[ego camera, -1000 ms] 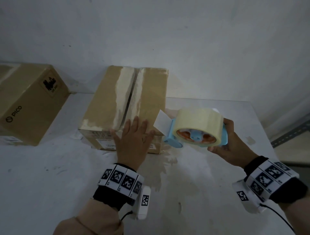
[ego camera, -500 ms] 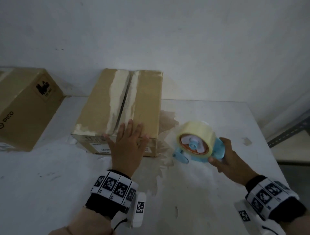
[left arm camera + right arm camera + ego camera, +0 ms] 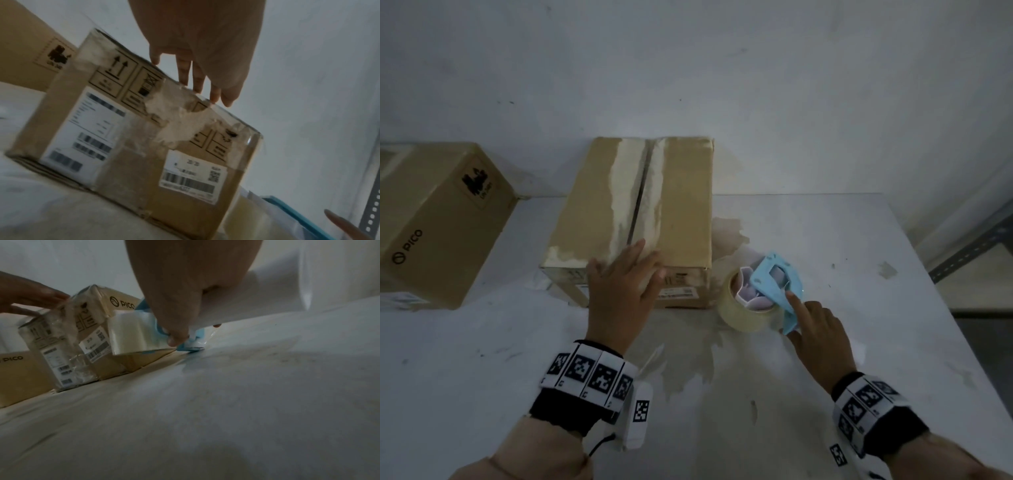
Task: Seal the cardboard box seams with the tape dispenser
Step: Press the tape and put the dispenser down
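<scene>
Tape dispenser (image 3: 774, 291): on the table (image 3: 825, 394), pinched in my right hand (image 3: 820, 334). Box (image 3: 640, 212): left of it, under my flat, straight-fingered left hand (image 3: 621, 291).

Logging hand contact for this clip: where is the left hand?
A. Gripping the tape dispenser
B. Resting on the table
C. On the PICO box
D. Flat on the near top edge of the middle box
D: the left hand lies with straight fingers on the cardboard box, over its near edge.

"PICO" on side box (image 3: 431, 222)
</scene>
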Available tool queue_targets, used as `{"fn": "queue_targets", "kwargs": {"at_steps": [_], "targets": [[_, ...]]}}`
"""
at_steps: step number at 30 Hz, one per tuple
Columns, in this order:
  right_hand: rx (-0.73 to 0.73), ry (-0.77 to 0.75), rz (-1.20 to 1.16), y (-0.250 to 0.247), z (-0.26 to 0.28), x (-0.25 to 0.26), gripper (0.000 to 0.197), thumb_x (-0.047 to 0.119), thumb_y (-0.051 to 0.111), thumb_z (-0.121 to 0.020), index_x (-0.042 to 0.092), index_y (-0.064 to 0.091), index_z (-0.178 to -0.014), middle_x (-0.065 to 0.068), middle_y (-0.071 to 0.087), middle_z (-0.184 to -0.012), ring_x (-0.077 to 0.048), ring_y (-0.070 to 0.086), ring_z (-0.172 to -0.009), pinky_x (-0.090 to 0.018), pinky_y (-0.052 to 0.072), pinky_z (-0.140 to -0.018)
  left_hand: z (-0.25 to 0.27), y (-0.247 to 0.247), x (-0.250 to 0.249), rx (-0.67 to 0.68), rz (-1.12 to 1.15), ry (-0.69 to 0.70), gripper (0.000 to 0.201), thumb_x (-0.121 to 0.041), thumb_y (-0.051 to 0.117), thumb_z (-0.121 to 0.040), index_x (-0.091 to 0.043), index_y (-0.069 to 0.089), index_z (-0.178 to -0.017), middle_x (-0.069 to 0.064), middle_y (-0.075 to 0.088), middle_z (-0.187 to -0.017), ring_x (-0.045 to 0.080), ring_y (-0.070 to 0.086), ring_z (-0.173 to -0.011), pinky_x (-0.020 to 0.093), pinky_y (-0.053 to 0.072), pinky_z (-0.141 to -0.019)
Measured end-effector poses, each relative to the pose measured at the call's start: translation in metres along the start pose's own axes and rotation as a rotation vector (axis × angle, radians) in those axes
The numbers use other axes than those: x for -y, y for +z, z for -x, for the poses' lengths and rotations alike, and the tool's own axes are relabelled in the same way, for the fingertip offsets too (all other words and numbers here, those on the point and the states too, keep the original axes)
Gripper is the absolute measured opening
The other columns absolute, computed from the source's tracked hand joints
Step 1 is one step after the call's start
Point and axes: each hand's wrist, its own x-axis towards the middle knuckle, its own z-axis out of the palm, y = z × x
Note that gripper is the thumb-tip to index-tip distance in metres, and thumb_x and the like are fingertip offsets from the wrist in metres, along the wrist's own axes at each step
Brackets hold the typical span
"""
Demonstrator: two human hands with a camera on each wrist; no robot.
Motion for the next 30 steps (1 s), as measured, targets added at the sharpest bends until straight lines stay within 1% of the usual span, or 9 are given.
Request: {"fn": "queue_targets", "kwargs": {"at_steps": [3,6,8,10,13,18,20,23,30], "targets": [[-0.003,-0.006,0.058,0.008,0.005,0.005,0.091,0.004,0.087,-0.051,0.010,0.037,-0.127,-0.017,0.059,-0.073,-0.030,0.053,-0.052,-0.036,0.046,-0.044,0.009,0.000,0.019,0.049,-0.056,0.055,0.046,-0.045,0.040,-0.088,-0.016,0.067,-0.111,0.011,0.063,-0.125,0.032,0.059,-0.116,0.065,0.040,-0.089],[0.026,0.000,0.070,0.016,0.013,0.007,0.083,0.003,0.078,-0.056,0.014,0.038,-0.128,-0.018,0.060,-0.079,-0.031,0.055,-0.056,-0.035,0.045,-0.045,0.013,-0.005,0.034,0.112,-0.078,0.079,0.063,-0.055,0.020,-0.094,-0.017,0.065,-0.116,0.009,0.061,-0.128,0.034,0.054,-0.121,0.067,0.032,-0.094],[0.042,0.010,0.039,0.016,0.018,0.009,0.065,0.013,0.057,-0.066,0.016,0.038,-0.129,-0.020,0.061,-0.087,-0.033,0.058,-0.062,-0.037,0.047,-0.049,0.011,-0.009,0.043,0.099,-0.076,0.090,0.067,-0.054,0.014,-0.095,-0.015,0.065,-0.115,0.010,0.063,-0.124,0.035,0.056,-0.118,0.067,0.034,-0.092],[0.007,0.014,0.076,0.011,0.018,0.013,0.061,0.021,0.039,-0.062,0.019,0.043,-0.123,-0.021,0.060,-0.098,-0.037,0.060,-0.079,-0.043,0.049,-0.061,0.009,-0.014,0.051,0.104,-0.063,0.083,0.068,-0.055,0.013,-0.095,-0.017,0.065,-0.115,0.009,0.063,-0.125,0.033,0.056,-0.120,0.066,0.032,-0.095],[-0.122,0.033,0.085,-0.002,-0.001,0.028,0.052,0.015,0.050,-0.056,0.021,0.049,-0.108,-0.021,0.057,-0.110,-0.031,0.045,-0.103,-0.048,0.042,-0.077,0.004,-0.020,0.062,0.101,-0.070,0.091,0.069,-0.055,0.012,-0.094,-0.018,0.067,-0.110,0.009,0.064,-0.123,0.034,0.057,-0.118,0.066,0.031,-0.096],[-0.229,0.034,-0.071,-0.020,-0.046,0.095,0.040,0.028,0.037,-0.075,0.011,0.064,-0.099,-0.017,0.061,-0.110,-0.028,0.047,-0.106,-0.041,0.033,-0.086,-0.006,-0.027,0.069,0.131,-0.077,0.113,0.076,-0.061,0.007,-0.091,-0.018,0.063,-0.119,0.009,0.060,-0.129,0.035,0.052,-0.123,0.065,0.027,-0.099],[-0.272,-0.007,-0.168,-0.019,-0.061,0.125,0.037,0.038,0.044,-0.082,0.013,0.062,-0.103,-0.016,0.062,-0.109,-0.031,0.054,-0.104,-0.043,0.040,-0.085,-0.011,-0.028,0.070,0.128,-0.068,0.118,0.086,-0.068,-0.002,-0.084,-0.022,0.056,-0.128,0.005,0.052,-0.138,0.031,0.043,-0.132,0.062,0.020,-0.105],[-0.268,-0.104,-0.262,-0.013,-0.087,0.156,0.038,0.052,0.041,-0.088,0.020,0.050,-0.107,-0.015,0.060,-0.112,-0.025,0.047,-0.108,-0.037,0.033,-0.086,-0.020,-0.026,0.075,0.173,-0.073,0.122,0.099,-0.076,-0.014,-0.072,-0.028,0.043,-0.137,-0.001,0.037,-0.149,0.025,0.028,-0.141,0.055,0.012,-0.112],[-0.220,-0.179,-0.155,0.006,-0.113,0.176,0.049,0.060,0.046,-0.078,0.019,0.066,-0.094,-0.008,0.064,-0.102,-0.019,0.043,-0.105,-0.036,0.025,-0.087,-0.028,-0.020,0.087,0.222,-0.164,0.231,0.074,-0.055,0.007,-0.096,-0.015,0.068,-0.111,0.011,0.067,-0.117,0.034,0.064,-0.106,0.054,0.047,-0.085]]}}
